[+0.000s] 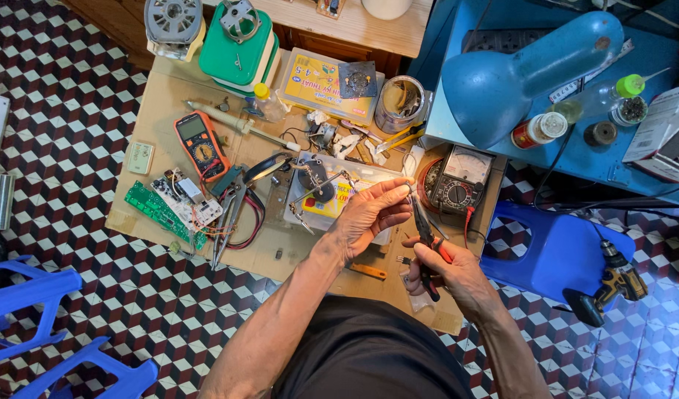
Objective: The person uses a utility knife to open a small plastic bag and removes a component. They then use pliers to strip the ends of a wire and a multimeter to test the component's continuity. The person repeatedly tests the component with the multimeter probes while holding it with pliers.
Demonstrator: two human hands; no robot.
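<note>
right hand (447, 270) clenched on red-and-black-handled pliers (426, 240) | left hand (369, 214) pinching tiny part at pliers tip, above brown cardboard sheet's (162, 96) right edge, near analog meter (461, 181) | advice: steady grip, light squeeze

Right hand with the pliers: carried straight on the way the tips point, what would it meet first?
Probably the left hand: the pliers in the right hand point up at its fingers, seemingly touching already; depth is unclear.

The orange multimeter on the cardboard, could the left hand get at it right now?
Probably not at once: the left hand is pinching a small part at the pliers tip. The orange multimeter lies uncovered off to its left.
</note>
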